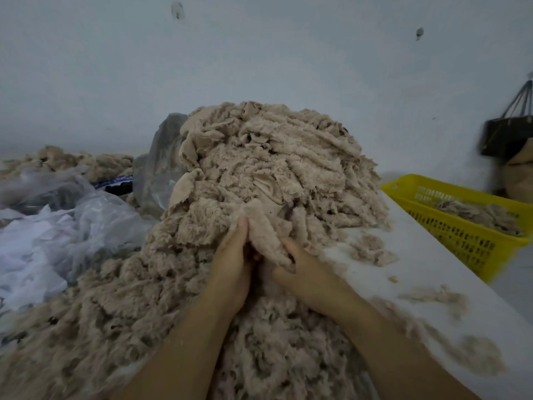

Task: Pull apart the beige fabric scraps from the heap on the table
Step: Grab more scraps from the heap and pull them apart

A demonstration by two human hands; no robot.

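Two hands dig in the beige heap (259, 157) on the table (432, 261).
The right hand (305, 274) curls its fingers round one scrap (265, 235); the left hand (230, 264) touches it, grip hidden.

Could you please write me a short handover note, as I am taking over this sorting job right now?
Left hand: fingers laid along the beige scrap; thumb hidden, grip unclear.
Right hand: fingers curled round the same scrap.
Heap: large, on the white table; the held scrap is at its front.
Done: some scraps lie in the yellow basket on the right.
Left: free this scrap, then work through nearly the whole heap.
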